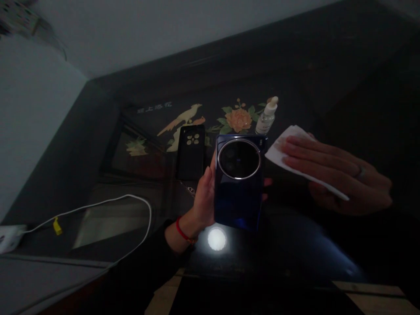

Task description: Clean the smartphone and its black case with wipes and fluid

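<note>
My left hand (205, 199), with a red cord at the wrist, grips a dark blue smartphone (238, 199) round its sides. The phone's back faces me, its big round camera ring toward the top. To the right of it, my right hand (344, 175) holds a folded white tissue (292, 151) under its fingers, with a ring on one finger. The tissue's tip is close to the phone's upper right edge; whether they touch I cannot tell. Behind the phone, a black phone case (190, 155) with camera cutouts lies on the table, a small chain at its lower end.
A small clear dropper bottle (266, 117) with a white top stands behind the phone. The glossy dark table (147, 87) bears a bird and flower picture. At left, a white cable (108, 200) with a yellow tag (57, 226) runs from a white adapter (11, 238).
</note>
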